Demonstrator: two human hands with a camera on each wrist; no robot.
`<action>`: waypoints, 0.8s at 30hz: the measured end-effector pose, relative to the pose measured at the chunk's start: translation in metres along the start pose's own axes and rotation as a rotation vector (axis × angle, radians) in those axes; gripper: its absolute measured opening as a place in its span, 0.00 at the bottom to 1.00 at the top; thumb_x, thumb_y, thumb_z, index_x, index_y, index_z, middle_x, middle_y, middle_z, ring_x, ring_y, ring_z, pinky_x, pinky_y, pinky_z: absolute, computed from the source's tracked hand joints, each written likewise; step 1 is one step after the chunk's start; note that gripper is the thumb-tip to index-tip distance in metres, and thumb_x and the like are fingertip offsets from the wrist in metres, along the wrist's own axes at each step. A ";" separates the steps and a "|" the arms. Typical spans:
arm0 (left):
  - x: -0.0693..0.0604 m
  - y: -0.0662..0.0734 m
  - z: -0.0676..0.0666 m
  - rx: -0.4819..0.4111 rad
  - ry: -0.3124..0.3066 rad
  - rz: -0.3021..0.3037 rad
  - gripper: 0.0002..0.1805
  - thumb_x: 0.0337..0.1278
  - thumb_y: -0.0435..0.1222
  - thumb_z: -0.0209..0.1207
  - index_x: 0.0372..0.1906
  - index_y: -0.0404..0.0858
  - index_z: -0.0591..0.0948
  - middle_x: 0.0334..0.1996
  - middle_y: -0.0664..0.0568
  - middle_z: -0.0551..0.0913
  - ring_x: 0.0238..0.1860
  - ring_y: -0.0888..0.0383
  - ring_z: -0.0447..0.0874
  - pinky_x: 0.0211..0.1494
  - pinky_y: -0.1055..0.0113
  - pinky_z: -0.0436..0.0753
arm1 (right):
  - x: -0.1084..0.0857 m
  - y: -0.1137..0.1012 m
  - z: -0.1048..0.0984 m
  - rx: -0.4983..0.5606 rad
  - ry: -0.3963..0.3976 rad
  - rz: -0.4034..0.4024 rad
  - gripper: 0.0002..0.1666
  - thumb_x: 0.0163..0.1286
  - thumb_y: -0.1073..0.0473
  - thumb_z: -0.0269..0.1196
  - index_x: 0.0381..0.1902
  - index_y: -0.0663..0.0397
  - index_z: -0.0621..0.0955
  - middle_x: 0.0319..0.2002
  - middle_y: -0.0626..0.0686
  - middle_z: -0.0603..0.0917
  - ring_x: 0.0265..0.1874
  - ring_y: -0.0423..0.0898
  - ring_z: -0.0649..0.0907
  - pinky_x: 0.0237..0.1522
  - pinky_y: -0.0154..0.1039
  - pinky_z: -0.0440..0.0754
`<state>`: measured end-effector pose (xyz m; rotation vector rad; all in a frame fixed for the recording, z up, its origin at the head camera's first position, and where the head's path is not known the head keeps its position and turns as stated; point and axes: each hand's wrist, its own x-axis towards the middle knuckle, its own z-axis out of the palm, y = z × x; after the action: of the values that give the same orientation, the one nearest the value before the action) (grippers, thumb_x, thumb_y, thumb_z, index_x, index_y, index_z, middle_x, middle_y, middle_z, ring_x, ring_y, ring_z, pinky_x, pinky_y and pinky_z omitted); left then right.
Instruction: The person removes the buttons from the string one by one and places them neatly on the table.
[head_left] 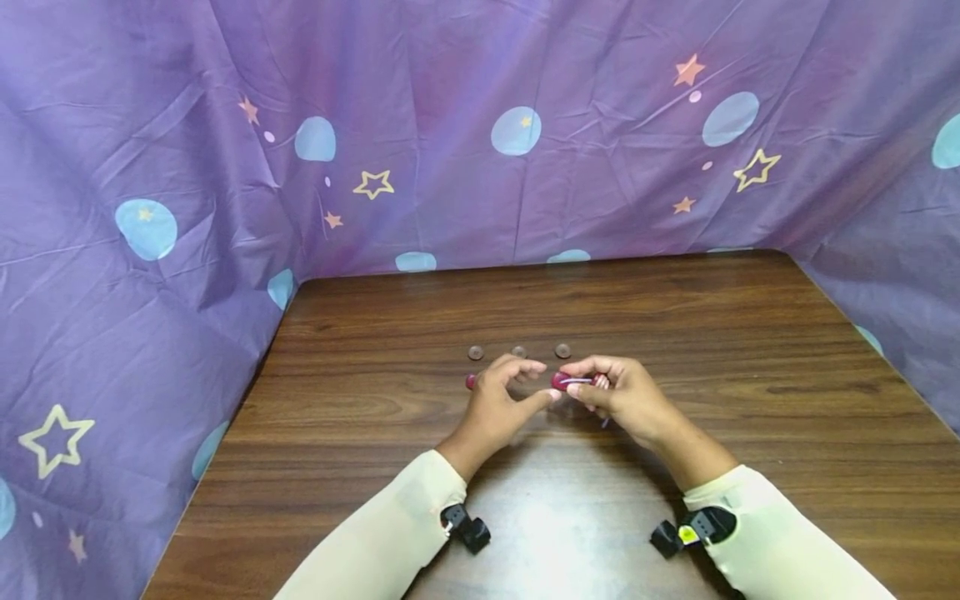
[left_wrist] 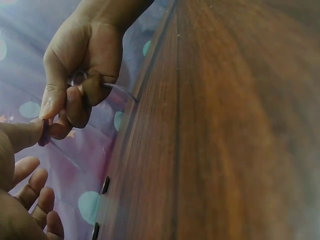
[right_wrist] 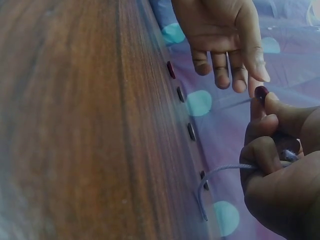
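Between the thumb and finger of my right hand (head_left: pixel 626 396) is a dark red button (head_left: pixel 560 381), pinched at its edge. A pale purple cord (right_wrist: pixel 225 166) runs through the right hand's curled fingers, and its end hangs below them. Another stretch of cord trails from the button in both wrist views. My left hand (head_left: pixel 498 396) faces the button with its fingers spread and relaxed. In the left wrist view its thumb (left_wrist: pixel 22 136) meets the button. Whether the cord passes through the button's holes is too small to tell.
Beyond the hands, brown buttons (head_left: pixel 476 352) lie in a row on the wooden table (head_left: pixel 360 467). A second red button (head_left: pixel 471 381) lies just left of my left hand, partly covered by it. Purple patterned cloth (head_left: pixel 450 192) hangs behind the table and along its sides.
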<state>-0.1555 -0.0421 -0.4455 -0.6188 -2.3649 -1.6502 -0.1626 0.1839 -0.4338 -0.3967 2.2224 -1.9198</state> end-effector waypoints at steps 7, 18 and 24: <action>0.002 -0.001 0.002 -0.007 -0.006 0.003 0.18 0.59 0.33 0.78 0.52 0.29 0.89 0.50 0.40 0.91 0.51 0.43 0.89 0.58 0.47 0.89 | 0.000 0.000 0.000 0.001 -0.005 -0.007 0.22 0.71 0.72 0.69 0.59 0.81 0.81 0.24 0.41 0.86 0.21 0.34 0.78 0.20 0.32 0.77; 0.003 -0.003 0.005 0.009 -0.054 0.053 0.14 0.58 0.32 0.79 0.48 0.34 0.91 0.47 0.44 0.92 0.52 0.48 0.89 0.60 0.51 0.88 | 0.000 -0.001 0.000 -0.009 -0.006 0.003 0.21 0.69 0.72 0.70 0.57 0.80 0.82 0.25 0.42 0.87 0.21 0.35 0.78 0.21 0.32 0.77; 0.003 -0.004 0.006 0.004 -0.041 0.073 0.12 0.57 0.31 0.79 0.45 0.33 0.92 0.44 0.43 0.92 0.50 0.48 0.89 0.57 0.49 0.88 | 0.001 0.001 0.000 -0.006 -0.023 0.019 0.21 0.70 0.71 0.70 0.57 0.78 0.82 0.25 0.46 0.87 0.22 0.35 0.79 0.21 0.31 0.77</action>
<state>-0.1590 -0.0372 -0.4497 -0.7365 -2.3437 -1.6169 -0.1638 0.1837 -0.4347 -0.3945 2.2102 -1.8902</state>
